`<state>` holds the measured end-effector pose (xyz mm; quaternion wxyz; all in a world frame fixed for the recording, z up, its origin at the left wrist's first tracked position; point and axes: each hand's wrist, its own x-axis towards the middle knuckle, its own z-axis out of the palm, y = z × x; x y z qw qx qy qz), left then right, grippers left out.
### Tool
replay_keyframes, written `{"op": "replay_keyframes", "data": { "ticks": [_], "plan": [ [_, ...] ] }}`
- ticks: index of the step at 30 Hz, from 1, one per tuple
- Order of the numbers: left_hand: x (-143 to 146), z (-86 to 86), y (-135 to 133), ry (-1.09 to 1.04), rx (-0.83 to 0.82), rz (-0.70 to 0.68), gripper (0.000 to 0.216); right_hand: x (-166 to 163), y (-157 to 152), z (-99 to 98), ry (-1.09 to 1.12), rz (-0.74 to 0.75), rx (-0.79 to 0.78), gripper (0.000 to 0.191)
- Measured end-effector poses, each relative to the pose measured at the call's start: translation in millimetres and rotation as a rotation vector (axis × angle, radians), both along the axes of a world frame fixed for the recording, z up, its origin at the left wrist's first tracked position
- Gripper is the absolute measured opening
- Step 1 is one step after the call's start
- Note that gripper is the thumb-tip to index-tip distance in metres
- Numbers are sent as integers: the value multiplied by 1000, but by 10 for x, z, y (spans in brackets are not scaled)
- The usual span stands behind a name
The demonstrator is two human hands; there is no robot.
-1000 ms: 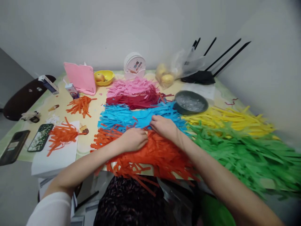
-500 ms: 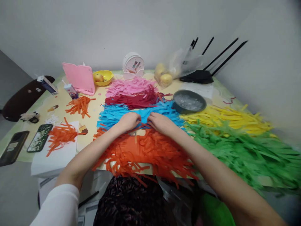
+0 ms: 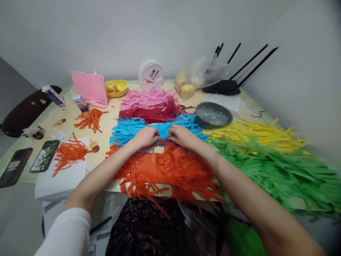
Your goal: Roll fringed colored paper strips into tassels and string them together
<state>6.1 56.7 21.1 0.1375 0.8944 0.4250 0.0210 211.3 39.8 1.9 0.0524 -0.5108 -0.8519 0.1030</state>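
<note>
Both hands meet at the middle of the table, along the border between the blue fringed paper and the orange fringed paper. My left hand is closed, fingertips pinched at the upper edge of the orange sheet. Just to its right, my right hand pinches that same edge, its fingers curled under. A narrow orange strip shows between them. The fingertips are partly hidden. The orange sheet has an uncut middle, with long cut strips spreading at both sides and hanging over the table's front edge.
Crimson and pink fringed paper lie behind the blue. A grey bowl, yellow fringe and green fringe are at right. Leftward are orange tassels, phones and a pink tablet case.
My right hand has shifted slightly up and its fingers have curled more. The left hand stays nearly in place. The orange edge between the hands has moved slightly.
</note>
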Motion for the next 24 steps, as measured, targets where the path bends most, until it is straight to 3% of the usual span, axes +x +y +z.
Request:
{"op": "replay_keyframes", "data": {
  "ticks": [7, 11, 17, 24],
  "plan": [
    [161, 14, -73, -9, 132, 64, 24, 10, 44, 108, 94, -62, 9, 5],
    [242, 37, -52, -34, 184, 160, 21, -105, -169, 156, 115, -72, 96, 21],
    [147, 175, 69, -152, 246, 265, 15, -572, -366, -79, 81, -7, 74, 43],
    [-226, 291, 211, -607, 370, 406, 9, -546, -27, -295, 64, -222, 47, 53]
  ]
}}
